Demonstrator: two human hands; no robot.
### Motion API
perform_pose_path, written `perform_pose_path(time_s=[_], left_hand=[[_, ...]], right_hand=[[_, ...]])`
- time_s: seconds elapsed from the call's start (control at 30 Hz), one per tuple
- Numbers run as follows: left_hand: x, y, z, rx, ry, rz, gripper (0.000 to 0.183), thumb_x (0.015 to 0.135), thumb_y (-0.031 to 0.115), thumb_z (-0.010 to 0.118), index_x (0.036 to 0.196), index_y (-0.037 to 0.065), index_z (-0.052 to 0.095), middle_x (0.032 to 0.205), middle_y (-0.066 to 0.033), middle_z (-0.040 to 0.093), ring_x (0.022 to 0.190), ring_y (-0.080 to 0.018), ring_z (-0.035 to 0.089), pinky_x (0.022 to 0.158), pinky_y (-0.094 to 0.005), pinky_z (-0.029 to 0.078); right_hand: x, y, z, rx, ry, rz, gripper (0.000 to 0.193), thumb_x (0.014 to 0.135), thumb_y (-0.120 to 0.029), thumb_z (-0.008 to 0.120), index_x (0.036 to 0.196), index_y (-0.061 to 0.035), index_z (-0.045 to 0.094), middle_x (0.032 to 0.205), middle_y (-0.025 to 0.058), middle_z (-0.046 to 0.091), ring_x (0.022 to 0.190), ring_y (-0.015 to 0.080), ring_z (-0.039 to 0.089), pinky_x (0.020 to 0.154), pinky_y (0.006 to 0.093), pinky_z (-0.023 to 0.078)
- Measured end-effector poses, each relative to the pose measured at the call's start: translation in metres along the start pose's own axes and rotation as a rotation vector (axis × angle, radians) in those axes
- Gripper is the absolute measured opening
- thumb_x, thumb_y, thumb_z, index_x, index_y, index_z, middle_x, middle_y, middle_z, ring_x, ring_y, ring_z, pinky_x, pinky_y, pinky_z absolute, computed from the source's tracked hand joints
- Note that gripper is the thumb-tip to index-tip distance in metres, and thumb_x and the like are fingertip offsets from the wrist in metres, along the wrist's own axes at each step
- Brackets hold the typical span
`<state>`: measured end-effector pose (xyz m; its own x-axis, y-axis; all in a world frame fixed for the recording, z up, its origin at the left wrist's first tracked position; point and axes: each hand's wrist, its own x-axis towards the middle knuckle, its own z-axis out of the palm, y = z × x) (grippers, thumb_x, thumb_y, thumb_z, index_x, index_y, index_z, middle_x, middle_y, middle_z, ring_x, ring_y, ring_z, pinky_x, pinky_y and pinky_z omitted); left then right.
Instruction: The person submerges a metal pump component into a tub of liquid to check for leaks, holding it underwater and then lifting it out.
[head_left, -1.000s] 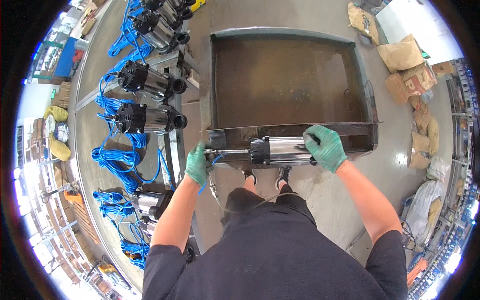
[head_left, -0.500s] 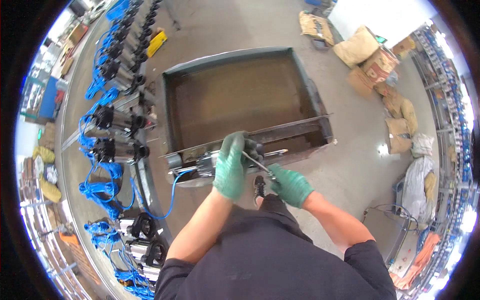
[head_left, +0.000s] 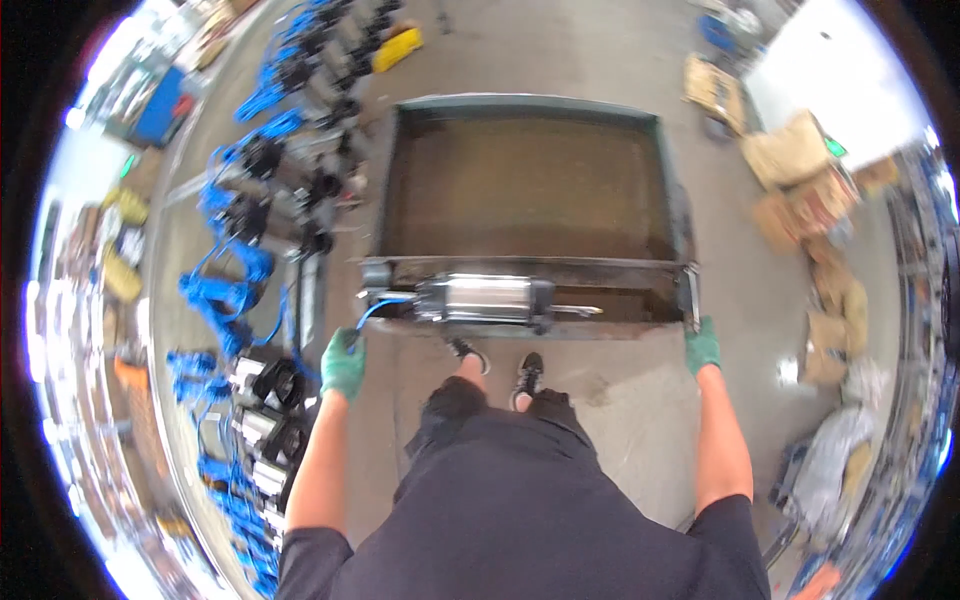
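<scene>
A submersible pump (head_left: 487,299) with a silver body and black ends lies across the front of a metal water tank (head_left: 530,100). A thin metal rod (head_left: 577,310) sticks out from its right end. From its left end a blue cable (head_left: 372,308) curves down to my left hand (head_left: 343,366), gloved in green, whose fingers are closed round it. At the tank's right front corner, my gloved right hand (head_left: 703,345) is closed on a slim metal tool (head_left: 694,292) that looks like a wrench, pointing away from me. Neither hand touches the pump.
Several similar pumps (head_left: 262,425) with coiled blue cables line the bench on the left. A yellow object (head_left: 398,48) lies beyond them. Cardboard boxes (head_left: 822,200) and sacks (head_left: 785,150) are piled on the floor at the right. My feet stand just before the tank.
Both hands have left the pump and spread apart. My left hand went left to the cable, my right hand went right with the tool. The whole view shifted, and the pump now shows fully.
</scene>
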<state>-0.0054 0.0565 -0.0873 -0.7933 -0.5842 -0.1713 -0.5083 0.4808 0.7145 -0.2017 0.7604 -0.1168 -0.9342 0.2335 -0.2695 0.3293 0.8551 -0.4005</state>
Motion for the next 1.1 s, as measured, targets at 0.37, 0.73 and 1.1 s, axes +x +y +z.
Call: perform_pose_path(time_s=[0.37,0.73,1.1], left_hand=[[0.016,0.021,-0.023,0.532,-0.521,-0.291,0.046,0.101,0.039,0.062,0.135,0.008,0.059,0.121,-0.0247,0.070,0.111,-0.0461,0.067,0.095,-0.0520,0.052],[0.062,0.129,-0.153,0.510,-0.533,0.044,0.031,0.099,0.035,0.066,0.116,0.009,0.070,0.099,-0.0220,0.073,0.093,-0.0413,0.070,0.083,-0.0483,0.054],[0.141,0.159,-0.042,0.301,-0.239,0.679,0.028,0.099,0.032,0.066,0.084,0.008,0.068,0.085,-0.0151,0.068,0.083,-0.0396,0.066,0.073,-0.0498,0.053]], right_hand=[[-0.072,-0.245,-0.003,0.066,-0.070,-0.656,0.042,0.099,-0.029,0.066,0.133,-0.0053,0.057,0.133,0.0219,0.061,0.122,0.0429,0.059,0.104,0.0503,0.049],[-0.064,-0.377,-0.019,-0.223,-0.446,-0.715,0.010,0.089,-0.013,0.062,0.096,-0.0080,0.067,0.095,0.0189,0.071,0.093,0.0425,0.067,0.083,0.0516,0.054],[0.009,-0.425,-0.087,-0.549,-0.242,-0.520,0.024,0.092,-0.024,0.062,0.110,-0.0088,0.057,0.109,0.0209,0.070,0.107,0.0453,0.065,0.090,0.0541,0.051]])
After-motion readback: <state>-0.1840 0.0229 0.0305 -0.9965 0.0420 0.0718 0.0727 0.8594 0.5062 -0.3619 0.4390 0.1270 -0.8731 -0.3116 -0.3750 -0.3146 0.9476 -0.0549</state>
